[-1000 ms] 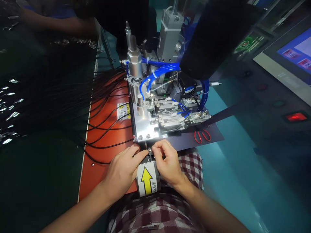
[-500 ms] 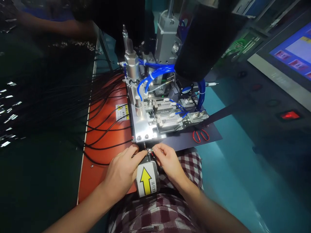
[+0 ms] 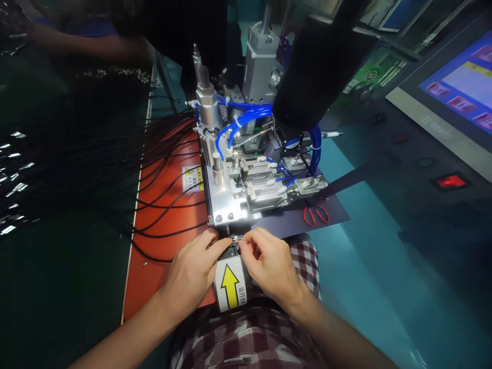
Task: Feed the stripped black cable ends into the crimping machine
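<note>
My left hand (image 3: 194,266) is closed at the front edge of the metal machine (image 3: 225,202), its thumb and fingertips at a small metal part (image 3: 236,239). From the right, my right hand (image 3: 271,261) pinches at the same part with thumb and forefinger; what lies between the fingertips is too small to name. Under the part is a black fixture (image 3: 232,251) at the head of a white label with a yellow arrow (image 3: 230,287). Black cables (image 3: 161,235) run into the machine's left side.
Red-handled scissors (image 3: 316,216) lie on the dark plate right of my hands. Blue air tubes (image 3: 249,113) arch over the machine, below a black cylinder (image 3: 317,77). A screen (image 3: 461,87) stands at the right. Another person's arm (image 3: 88,46) shows at upper left.
My right hand has turned and shifted slightly, its fingers now more curled at the small part. The left hand stays nearly in place. The view has shifted slightly.
</note>
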A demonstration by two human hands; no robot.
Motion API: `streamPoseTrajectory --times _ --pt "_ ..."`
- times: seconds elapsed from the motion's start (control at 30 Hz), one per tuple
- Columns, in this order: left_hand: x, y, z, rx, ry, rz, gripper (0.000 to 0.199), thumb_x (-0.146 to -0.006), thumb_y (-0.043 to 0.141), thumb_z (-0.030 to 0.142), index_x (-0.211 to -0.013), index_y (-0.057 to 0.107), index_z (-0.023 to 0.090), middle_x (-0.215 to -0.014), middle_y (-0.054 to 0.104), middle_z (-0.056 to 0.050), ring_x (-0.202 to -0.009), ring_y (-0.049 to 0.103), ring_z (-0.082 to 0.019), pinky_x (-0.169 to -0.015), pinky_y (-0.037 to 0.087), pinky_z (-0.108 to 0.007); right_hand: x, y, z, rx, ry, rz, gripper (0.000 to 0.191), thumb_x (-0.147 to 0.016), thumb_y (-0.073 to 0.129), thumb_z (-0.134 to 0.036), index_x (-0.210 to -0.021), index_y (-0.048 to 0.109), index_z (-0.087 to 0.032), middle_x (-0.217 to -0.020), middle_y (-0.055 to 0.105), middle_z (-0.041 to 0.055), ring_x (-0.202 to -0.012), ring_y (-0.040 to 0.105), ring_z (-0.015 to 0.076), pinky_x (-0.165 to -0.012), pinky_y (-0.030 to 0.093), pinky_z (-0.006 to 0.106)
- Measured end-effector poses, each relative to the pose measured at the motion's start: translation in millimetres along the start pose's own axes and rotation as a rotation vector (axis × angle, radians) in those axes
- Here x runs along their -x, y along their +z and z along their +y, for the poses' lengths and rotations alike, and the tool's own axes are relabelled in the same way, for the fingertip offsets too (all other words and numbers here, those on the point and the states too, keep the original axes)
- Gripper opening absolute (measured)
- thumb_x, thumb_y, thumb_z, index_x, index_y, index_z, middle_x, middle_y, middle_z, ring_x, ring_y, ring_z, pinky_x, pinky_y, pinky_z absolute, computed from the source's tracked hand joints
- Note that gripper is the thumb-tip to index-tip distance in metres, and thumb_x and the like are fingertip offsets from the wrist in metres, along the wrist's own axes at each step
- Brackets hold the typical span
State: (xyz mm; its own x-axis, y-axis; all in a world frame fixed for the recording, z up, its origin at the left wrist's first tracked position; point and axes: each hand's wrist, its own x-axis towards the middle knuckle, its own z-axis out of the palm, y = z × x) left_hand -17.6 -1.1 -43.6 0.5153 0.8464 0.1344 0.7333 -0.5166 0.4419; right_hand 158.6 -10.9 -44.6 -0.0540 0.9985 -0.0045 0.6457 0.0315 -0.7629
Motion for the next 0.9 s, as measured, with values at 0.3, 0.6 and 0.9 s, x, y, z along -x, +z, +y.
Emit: streamPoseTrajectory --times 0.3,0.6,0.9 --pt "-0.4 -0.7 0.9 0.035 -0.023 -0.012 0.031 -0.085 0.042 0.010 -0.107 0.064 0.017 -0.088 0.056 -0.008 -0.074 0.059 -0.020 -0.061 0.051 -0.030 -6.8 16.7 26.9 -0.758 0.372 -0.231 0.022 -0.081 0.056 -0.036 -0.069 0.051 -0.017 -0.053 0.042 -0.0056 -0.045 0.037 0.0090 -0.045 0.028 0.023" --pt "-3.4 -0.4 -0.3 0.135 -0.029 -0.016 0.030 -0.084 0.044 0.007 -0.106 0.062 0.018 -0.090 0.058 -0.006 -0.078 0.059 -0.019 -0.065 0.050 -0.030 -7.8 24.2 25.2 -0.827 0.327 -0.143 0.023 -0.082 0.057 -0.037 -0.071 0.051 -0.018 -0.055 0.046 -0.0058 -0.047 0.044 0.0092 -0.047 0.033 0.023" --pt "-3.4 -1.2 0.7 0.136 -0.060 -0.039 0.032 -0.083 0.043 0.005 -0.105 0.062 0.018 -0.091 0.059 -0.006 -0.080 0.059 -0.019 -0.067 0.049 -0.029 -9.5 25.0 21.4 -0.874 0.348 -0.139 0.021 -0.082 0.056 -0.036 -0.072 0.049 -0.018 -0.049 0.047 -0.0072 -0.045 0.040 0.0089 -0.047 0.031 0.022"
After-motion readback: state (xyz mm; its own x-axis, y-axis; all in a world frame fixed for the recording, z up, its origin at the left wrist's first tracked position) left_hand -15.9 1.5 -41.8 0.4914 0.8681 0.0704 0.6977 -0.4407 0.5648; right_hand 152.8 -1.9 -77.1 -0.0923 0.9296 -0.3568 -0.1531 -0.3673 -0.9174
